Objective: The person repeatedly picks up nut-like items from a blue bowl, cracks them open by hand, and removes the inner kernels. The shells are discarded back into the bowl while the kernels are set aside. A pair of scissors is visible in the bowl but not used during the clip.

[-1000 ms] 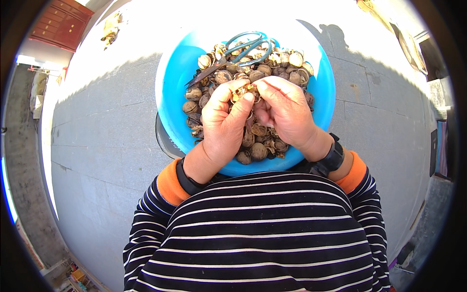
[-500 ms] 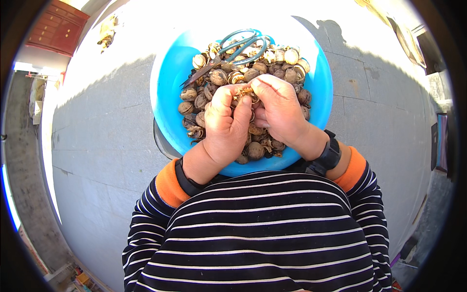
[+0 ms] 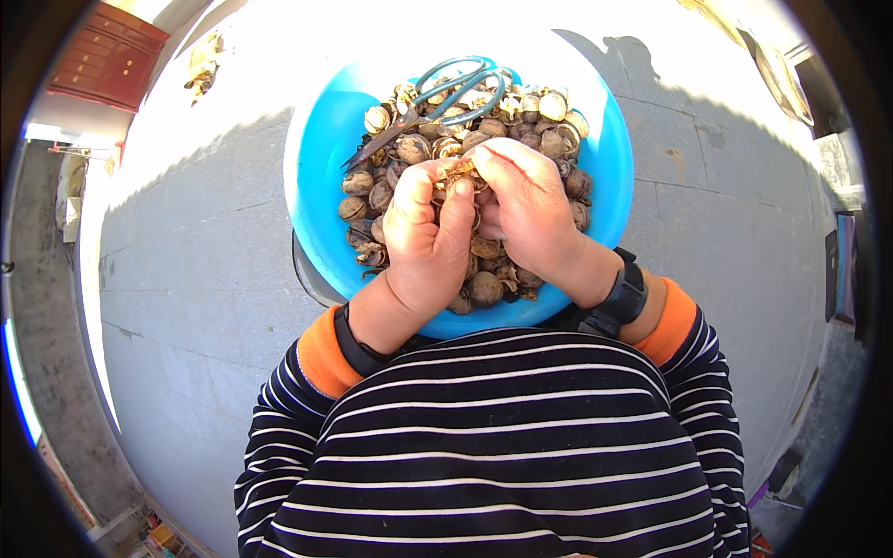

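Observation:
Between my fingertips is a cracked walnut [image 3: 456, 173], its broken shell and pale inside partly showing. My left hand [image 3: 426, 228] is closed on its near left side, the thumb pressed against it. My right hand [image 3: 532, 203] pinches it from the right, with the other fingers curled below and partly hidden. Both hands are over a blue basin [image 3: 321, 200] that holds many walnuts [image 3: 486, 288], some whole and some cracked. Scissors with teal handles [image 3: 502, 90] and dark blades lie open on the walnuts, beyond my hands.
Grey paving [image 3: 195, 279] surrounds the basin, with bright sunlight on its far part. A dark curved rim [image 3: 312, 270] shows beside the basin at the left. A red-brown cabinet [image 3: 110, 56] stands at the far left, and a pale brown heap [image 3: 204, 67] lies near it.
My fingers have shifted slightly on the walnut, and more of its pale shell edge shows at the top. The whole scene sits a little further left in view.

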{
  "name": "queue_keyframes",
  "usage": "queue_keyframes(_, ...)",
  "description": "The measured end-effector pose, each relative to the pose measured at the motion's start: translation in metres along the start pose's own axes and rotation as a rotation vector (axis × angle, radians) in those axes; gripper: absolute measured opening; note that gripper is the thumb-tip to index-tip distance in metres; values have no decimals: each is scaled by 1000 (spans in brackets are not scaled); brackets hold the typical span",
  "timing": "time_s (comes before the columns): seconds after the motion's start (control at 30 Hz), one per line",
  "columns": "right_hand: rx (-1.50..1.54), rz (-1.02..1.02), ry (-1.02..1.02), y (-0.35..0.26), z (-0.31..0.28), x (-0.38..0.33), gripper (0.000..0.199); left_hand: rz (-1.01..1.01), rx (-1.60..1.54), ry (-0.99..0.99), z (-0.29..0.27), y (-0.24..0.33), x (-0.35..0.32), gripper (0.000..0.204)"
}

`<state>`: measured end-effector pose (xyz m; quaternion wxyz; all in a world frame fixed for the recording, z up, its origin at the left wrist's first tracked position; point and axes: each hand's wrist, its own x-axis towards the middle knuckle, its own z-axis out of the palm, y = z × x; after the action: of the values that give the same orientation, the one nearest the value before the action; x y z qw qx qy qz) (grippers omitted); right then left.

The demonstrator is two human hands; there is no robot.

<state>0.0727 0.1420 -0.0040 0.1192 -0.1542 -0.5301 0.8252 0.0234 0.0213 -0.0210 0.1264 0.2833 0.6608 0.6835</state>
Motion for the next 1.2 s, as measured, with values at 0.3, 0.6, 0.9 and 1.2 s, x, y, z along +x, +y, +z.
queue_keyframes(0.3,339,263,31,-1,5,5,15,150,103,15,0,-6,1,17)
queue_keyframes(0.6,242,128,-25,-3,-1,4,18,-75,-343,32,4,6,5,14)
queue_keyframes(0.9,216,113,-12,-4,-3,5,14,-164,-407,-16,-5,9,6,13)
queue_keyframes(1.2,-65,-73,-64,-8,-9,0,14,-196,-359,-5,-5,9,6,10)
